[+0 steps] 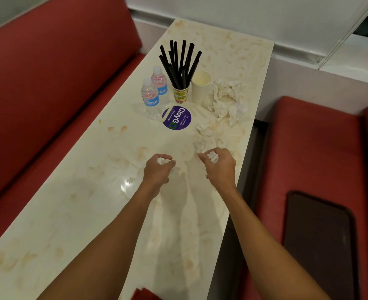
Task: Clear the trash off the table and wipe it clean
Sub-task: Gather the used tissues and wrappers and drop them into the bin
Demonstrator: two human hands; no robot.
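A long cream table [92, 213] carries brownish stains. My left hand [158, 172] is curled round a small ball of white tissue [162, 160] just above the tabletop. My right hand [219, 166] grips another crumpled tissue [213, 157] near the right edge. More crumpled tissues [224, 100] lie in a pile further back on the right, and a few loose ones [202, 135] sit just beyond my right hand. Two small water bottles [153, 94], a patterned cup full of black straws [179, 92] and a plain white paper cup [200, 86] stand mid-table.
A round purple sticker [177, 118] marks the table beside the bottles. Red bench seats [48, 72] flank both sides. A dark brown tray [319, 241] lies on the right seat. Something red [144, 295] pokes in at the table's near edge. A white wall ledge runs behind.
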